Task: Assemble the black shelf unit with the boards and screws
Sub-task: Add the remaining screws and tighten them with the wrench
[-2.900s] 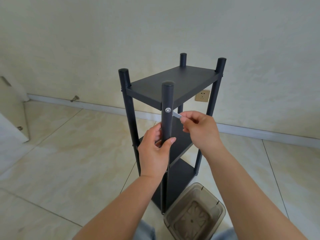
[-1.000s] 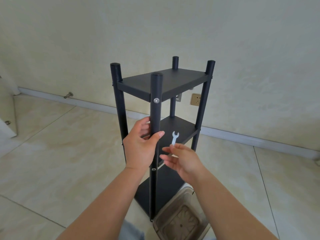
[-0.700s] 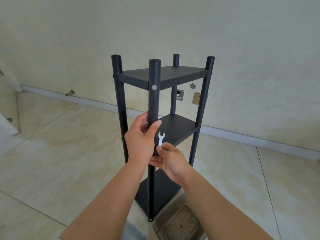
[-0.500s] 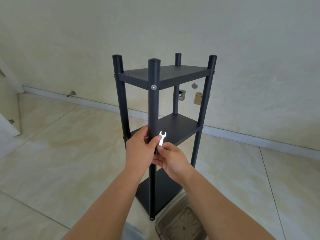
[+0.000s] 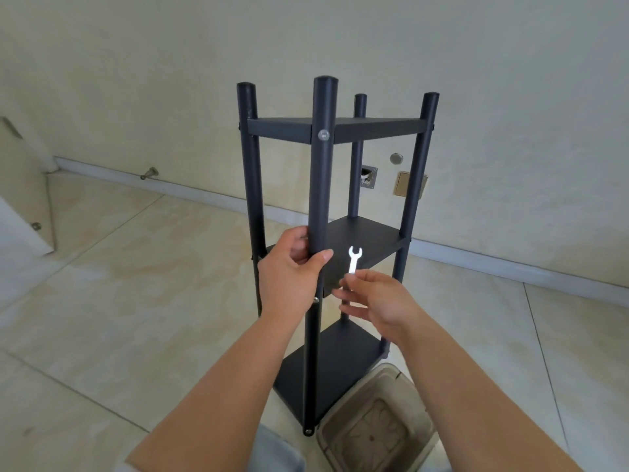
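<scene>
Left hand (image 5: pixel 294 274) grips near post (image 5: pixel 320 185), frame centre; right hand (image 5: pixel 374 298) pinches wrench (image 5: pixel 354 262) upright. Seat its open end squarely on the screw (image 5: pixel 316 300) below the left hand; keep the post steady.

We face a plain cream wall (image 5: pixel 476 63) with a white baseboard (image 5: pixel 510 267) along its foot. Beige marbled floor tiles (image 5: pixel 119 301) spread toward us. A wall socket (image 5: pixel 401 183) sits low on the far wall, and a door stopper (image 5: pixel 149 172) juts out at far left.
</scene>
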